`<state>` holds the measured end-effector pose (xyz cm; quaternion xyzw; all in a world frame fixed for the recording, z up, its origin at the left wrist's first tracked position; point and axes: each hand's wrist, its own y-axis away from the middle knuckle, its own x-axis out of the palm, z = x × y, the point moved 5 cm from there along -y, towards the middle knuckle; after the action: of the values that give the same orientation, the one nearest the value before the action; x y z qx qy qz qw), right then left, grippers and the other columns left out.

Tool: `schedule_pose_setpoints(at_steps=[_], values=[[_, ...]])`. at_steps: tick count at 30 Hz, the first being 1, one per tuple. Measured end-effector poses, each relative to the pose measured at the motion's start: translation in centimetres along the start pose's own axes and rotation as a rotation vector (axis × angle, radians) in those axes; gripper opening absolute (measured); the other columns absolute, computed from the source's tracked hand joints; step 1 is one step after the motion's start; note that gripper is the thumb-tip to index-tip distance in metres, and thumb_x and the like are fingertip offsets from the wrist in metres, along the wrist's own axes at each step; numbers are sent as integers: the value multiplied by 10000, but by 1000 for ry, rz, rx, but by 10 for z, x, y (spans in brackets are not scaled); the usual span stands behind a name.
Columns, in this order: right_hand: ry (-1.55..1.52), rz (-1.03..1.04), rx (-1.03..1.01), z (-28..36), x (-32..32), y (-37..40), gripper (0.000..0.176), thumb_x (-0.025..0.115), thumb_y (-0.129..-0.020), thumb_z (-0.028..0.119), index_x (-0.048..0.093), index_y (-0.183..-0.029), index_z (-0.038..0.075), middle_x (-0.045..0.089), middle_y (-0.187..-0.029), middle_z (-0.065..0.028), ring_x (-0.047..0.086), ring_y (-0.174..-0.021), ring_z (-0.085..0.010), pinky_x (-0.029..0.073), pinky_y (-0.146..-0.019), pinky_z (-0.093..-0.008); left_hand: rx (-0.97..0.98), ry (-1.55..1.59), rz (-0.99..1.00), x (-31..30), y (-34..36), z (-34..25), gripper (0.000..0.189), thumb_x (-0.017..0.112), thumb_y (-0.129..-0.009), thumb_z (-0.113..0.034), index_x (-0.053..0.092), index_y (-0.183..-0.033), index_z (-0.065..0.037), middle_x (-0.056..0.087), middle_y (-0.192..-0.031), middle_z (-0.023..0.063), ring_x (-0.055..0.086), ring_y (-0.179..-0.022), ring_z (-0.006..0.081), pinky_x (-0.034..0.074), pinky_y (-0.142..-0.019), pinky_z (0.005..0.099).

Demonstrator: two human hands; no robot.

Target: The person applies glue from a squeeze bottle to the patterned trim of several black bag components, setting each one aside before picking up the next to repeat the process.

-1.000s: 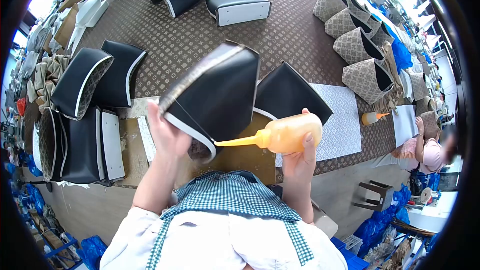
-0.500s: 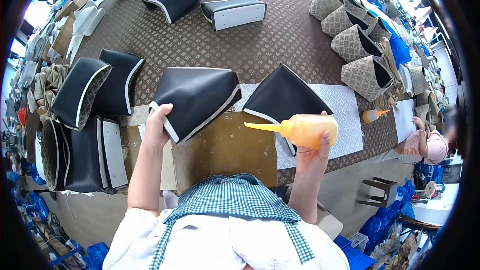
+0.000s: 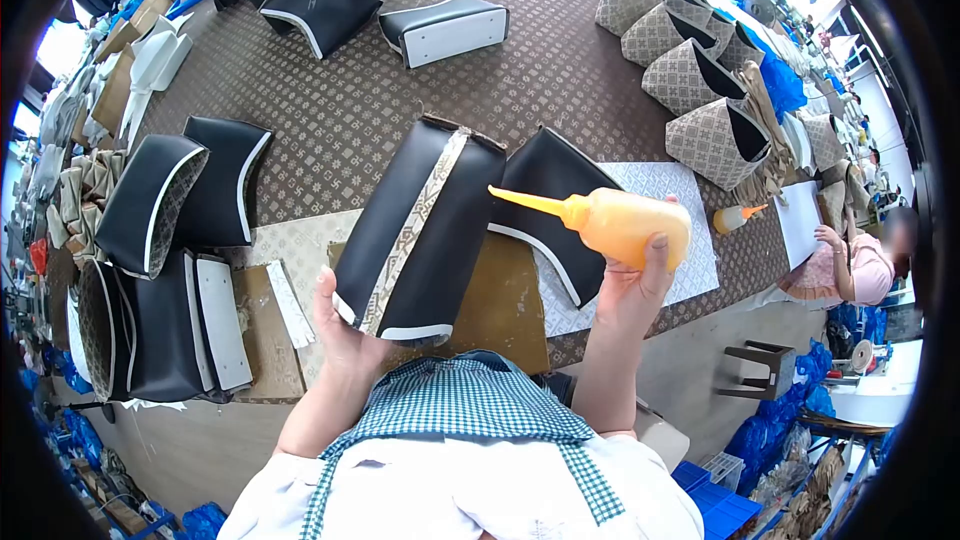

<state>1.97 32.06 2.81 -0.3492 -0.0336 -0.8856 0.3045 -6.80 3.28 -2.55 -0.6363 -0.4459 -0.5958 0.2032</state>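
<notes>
A black bag body (image 3: 425,230) with a patterned strip down its side and a white edge is held up at the centre by my left hand (image 3: 350,325), which grips its lower left corner. My right hand (image 3: 640,285) is wrapped round an orange squeeze bottle (image 3: 635,227), whose long nozzle points left at the bag's right side without clearly touching it. Behind the bottle, another black piece with a white edge (image 3: 555,180) lies partly on the white patterned sheet (image 3: 695,240).
Black bag bodies (image 3: 150,200) stand at the left and more lie at the back. Patterned bag bodies (image 3: 715,145) line the right side, near a second glue bottle (image 3: 730,220). Another person (image 3: 850,270) is at the far right. A stool (image 3: 760,370) stands on the floor.
The held bag has been turned, so its patterned side strip now faces up and it stands more upright. My left hand has moved down and right; the bottle has shifted slightly up and right.
</notes>
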Motion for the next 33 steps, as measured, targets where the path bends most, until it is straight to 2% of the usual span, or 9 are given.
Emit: schedule_pose_setpoints(at_steps=[3,8,14,17,23,33], values=[[20,12,-11,-10,6,-13,621,680,-857,208,366,-1365,35,521,-1196,-88,570,-1076,-207,527,-881,-375,-12,8,64,-1,0,-3,618,422,-922,-472,499,-1283,24,558,-1266,199,552,-1151,327,401,-1026,436],[40,22,-23,-28,19,-30,575,671,-851,81,393,-1352,35,527,-1154,-69,563,-1043,-167,527,-878,-334,-7,-33,6,-10,2,-5,619,421,-923,-476,501,-1283,21,554,-1270,201,547,-1156,327,394,-1032,434],[173,48,-96,-36,34,-40,560,682,-837,55,424,-1333,34,526,-1158,-66,561,-1036,-155,523,-886,-318,-7,-34,11,-15,2,-7,622,418,-924,-483,502,-1282,18,551,-1274,202,548,-1155,326,396,-1031,432],[159,60,-68,-37,37,-41,560,681,-834,46,426,-1333,34,526,-1163,-68,562,-1037,-160,526,-891,-326,-7,-28,-1,-13,2,-7,626,423,-921,-485,500,-1283,19,551,-1273,204,550,-1151,327,397,-1031,433],[82,48,22,-48,28,-42,537,673,-844,58,432,-1323,33,537,-1164,-80,574,-1056,-187,537,-891,-365,-7,-29,-12,-10,0,-9,623,441,-916,-480,494,-1286,18,554,-1267,207,555,-1146,329,403,-1026,435],[36,62,116,-61,18,-33,527,659,-868,121,412,-1323,24,550,-1138,-87,603,-1019,-203,579,-792,-360,27,-49,-58,-18,0,-10,595,464,-912,-463,515,-1258,17,576,-1235,203,575,-1118,324,426,-1005,434]])
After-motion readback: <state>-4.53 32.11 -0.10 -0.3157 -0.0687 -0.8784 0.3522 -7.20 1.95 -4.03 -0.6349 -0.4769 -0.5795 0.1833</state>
